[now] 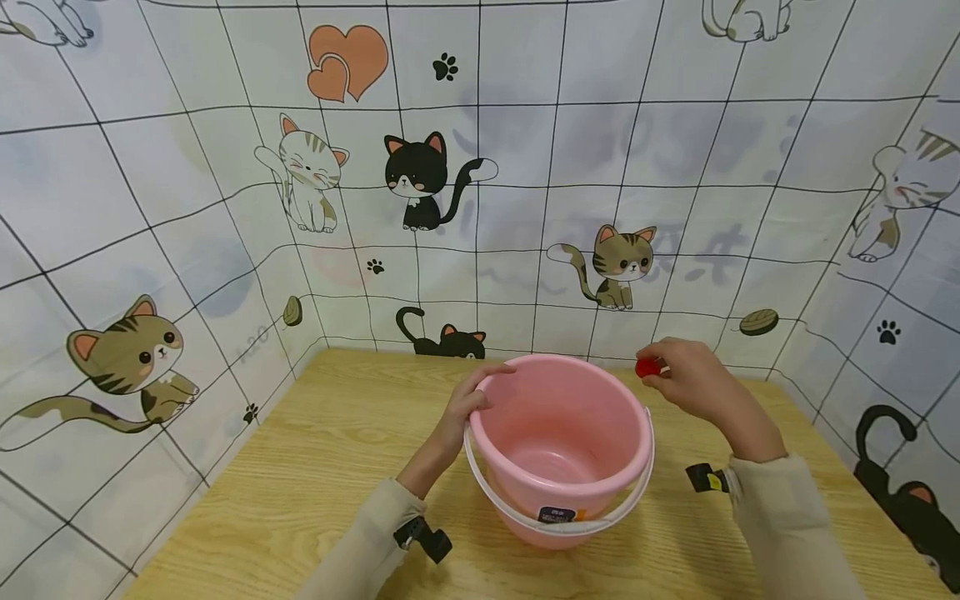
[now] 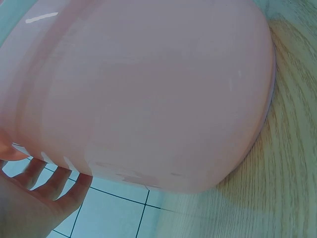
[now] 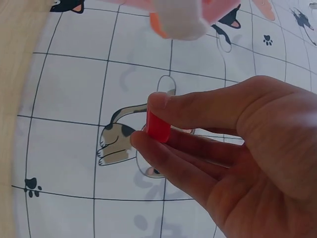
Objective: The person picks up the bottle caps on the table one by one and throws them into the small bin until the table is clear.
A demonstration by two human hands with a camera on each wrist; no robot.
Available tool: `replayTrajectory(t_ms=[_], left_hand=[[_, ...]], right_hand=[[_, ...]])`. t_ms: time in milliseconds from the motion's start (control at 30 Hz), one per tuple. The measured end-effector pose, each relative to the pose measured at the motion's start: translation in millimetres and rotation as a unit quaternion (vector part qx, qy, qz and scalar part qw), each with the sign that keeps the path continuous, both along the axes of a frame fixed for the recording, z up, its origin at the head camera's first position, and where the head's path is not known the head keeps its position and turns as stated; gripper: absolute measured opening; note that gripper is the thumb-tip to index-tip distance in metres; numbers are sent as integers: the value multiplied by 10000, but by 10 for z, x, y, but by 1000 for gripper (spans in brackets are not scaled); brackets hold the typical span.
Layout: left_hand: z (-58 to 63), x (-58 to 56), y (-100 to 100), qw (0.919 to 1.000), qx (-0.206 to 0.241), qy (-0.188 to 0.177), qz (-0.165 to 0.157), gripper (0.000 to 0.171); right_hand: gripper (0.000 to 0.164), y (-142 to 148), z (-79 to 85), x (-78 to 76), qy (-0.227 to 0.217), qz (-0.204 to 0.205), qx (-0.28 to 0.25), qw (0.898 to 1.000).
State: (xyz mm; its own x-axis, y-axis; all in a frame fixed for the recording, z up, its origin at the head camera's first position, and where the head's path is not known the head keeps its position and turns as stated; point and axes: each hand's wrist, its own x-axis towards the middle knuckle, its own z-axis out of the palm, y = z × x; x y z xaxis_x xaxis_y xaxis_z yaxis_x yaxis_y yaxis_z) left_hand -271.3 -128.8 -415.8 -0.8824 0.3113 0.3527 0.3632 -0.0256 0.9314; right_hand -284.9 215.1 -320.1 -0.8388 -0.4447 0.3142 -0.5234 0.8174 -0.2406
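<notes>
A pink plastic bucket point(image 1: 513, 492) stands upright, its inside showing pink down to the bottom. Its white handle point(image 1: 558, 527) hangs down round the front. My left hand point(image 1: 457, 417) grips the left rim; in the left wrist view, the fingers of that hand point(image 2: 42, 196) lie against the pink wall point(image 2: 163, 99). Just beyond the bucket's right rim, my right hand point(image 1: 693, 379) holds up a small, red, roundish piece point(image 1: 647, 367). The right wrist view has this red piece point(image 3: 158, 125) pinched between thumb and fingers, seen nearly edge-on; its exact kind is unclear.
Under the bucket is a light wood-grain table point(image 1: 315, 467). A white cloth or sheet with a grid and cartoon cats point(image 1: 517, 217) rises behind the table and along both sides. Each sleeve carries a small black device point(image 1: 423, 537) at the wrist.
</notes>
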Motion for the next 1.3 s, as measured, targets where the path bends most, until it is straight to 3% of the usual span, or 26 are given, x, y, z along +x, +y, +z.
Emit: replayTrajectory(t_ms=[800, 1300], left_hand=[[11, 1, -4, 9999, 46, 65, -92, 61], [-2, -15, -11, 9999, 79, -13, -107, 61]], right_hand=[[28, -400, 467, 54, 473, 442, 421, 9970], [27, -654, 583, 103, 525, 725, 511, 9947]])
